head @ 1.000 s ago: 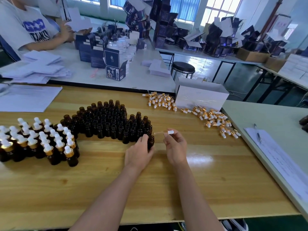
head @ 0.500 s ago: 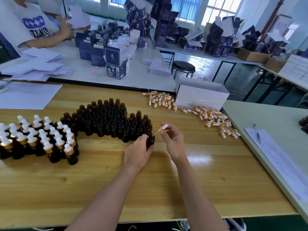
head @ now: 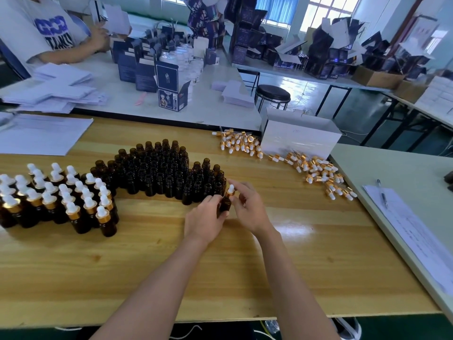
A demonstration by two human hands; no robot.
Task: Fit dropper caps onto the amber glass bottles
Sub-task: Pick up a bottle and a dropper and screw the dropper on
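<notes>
My left hand [head: 204,219] grips an amber glass bottle [head: 225,204] standing on the wooden table [head: 245,278]. My right hand [head: 248,204] pinches a dropper cap [head: 230,190] with a white bulb and gold collar, upright on that bottle's neck. Behind the hands stands a block of several uncapped amber bottles [head: 161,170]. At the left stand several capped bottles [head: 56,197]. Loose dropper caps [head: 316,173] lie scattered at the back right, with another loose cap pile [head: 239,142] further left.
A white box [head: 299,133] stands behind the loose caps. White paper sheets [head: 41,133] lie at the back left. A paper with a pen [head: 382,195] rests on the grey table to the right. Across the far table a person [head: 46,35] handles boxes.
The dropper went from lying level in my right hand beside the bottle, to tilting into its neck, to standing upright on it. My left hand kept hold of the bottle.
</notes>
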